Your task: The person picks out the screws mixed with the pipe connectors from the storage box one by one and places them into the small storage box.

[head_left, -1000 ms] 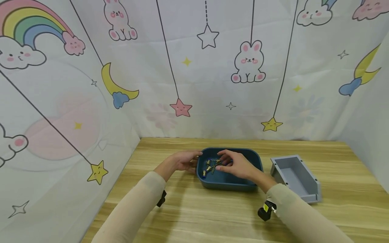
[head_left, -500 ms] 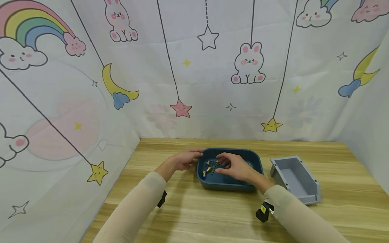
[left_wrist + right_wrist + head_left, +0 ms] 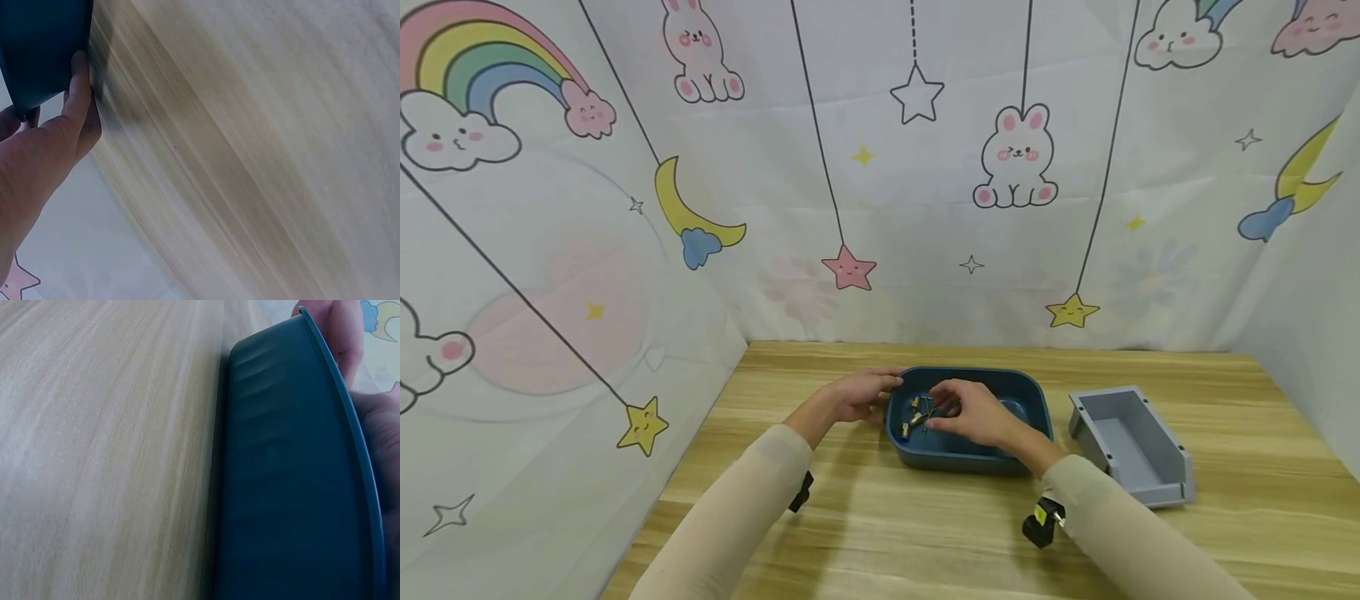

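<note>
- Firstly, printed cloth backdrop (image 3: pixel 940 208): back and sides of the work area; plays no part in the handling.
- Wood-grain tabletop (image 3: pixel 880 533): one, bearing both containers. Best used as a firm base, so the work is done without lifting anything large.
- Blue tray (image 3: pixel 966 463): one, upright on the tabletop, left of the grey bin. Should be kept steady while small pieces are picked from it, which looks to be the step in hand.
- Grey bin (image 3: pixel 1126 433): one, open-topped, near the tray's right end and set at an angle. The right forearm passes close to it; care is advised not to knock it.
- Hands, two. Left hand (image 3: pixel 853 396): clamped on the tray's left end, a sound brace. Right hand (image 3: pixel 976 412): inside the tray, fingers curved, thumb and forefinger apart about the thin pieces; contact with them cannot be told. A light fingertip pinch, one piece at a time, should serve best.
- Brass-and-blue fittings (image 3: pixel 915 419): three made out, lying at the tray's left end; more may be hidden by the right hand. Short and rounded, probably apt to roll if brushed.
- Thin pieces (image 3: pixel 929 405): at least two, crossing beside the fittings; exact count unclear. Best taken near the middle, lest the crossed one be dragged along.
</note>
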`<state>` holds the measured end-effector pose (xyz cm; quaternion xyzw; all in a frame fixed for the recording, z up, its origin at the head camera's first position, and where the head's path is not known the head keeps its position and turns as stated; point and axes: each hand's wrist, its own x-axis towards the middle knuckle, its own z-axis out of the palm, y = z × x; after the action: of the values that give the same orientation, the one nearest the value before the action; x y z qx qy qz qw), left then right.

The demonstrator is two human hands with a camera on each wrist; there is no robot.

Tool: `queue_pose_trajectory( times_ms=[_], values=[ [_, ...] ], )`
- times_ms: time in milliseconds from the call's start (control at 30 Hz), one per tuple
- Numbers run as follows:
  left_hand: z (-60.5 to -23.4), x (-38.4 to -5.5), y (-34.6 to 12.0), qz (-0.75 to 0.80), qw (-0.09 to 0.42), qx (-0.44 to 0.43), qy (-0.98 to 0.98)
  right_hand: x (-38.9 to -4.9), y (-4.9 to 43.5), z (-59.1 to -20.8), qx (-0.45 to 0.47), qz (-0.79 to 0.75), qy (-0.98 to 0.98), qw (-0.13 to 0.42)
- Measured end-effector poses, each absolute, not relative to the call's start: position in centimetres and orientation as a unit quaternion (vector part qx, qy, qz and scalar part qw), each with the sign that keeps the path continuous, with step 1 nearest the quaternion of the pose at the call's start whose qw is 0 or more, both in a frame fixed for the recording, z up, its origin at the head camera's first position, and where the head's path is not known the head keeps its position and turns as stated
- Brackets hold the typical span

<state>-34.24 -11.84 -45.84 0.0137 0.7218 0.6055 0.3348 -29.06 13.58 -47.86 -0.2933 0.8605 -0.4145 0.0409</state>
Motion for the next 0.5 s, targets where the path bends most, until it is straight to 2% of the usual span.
queue_pose_trajectory(
  times_ms=[500],
  values=[
    [-45.38,-34.09,-11.70,0.601,0.346,0.024,0.720,-29.22,12.80,-48.28,-0.298,-0.392,0.869,0.034]
  ],
)
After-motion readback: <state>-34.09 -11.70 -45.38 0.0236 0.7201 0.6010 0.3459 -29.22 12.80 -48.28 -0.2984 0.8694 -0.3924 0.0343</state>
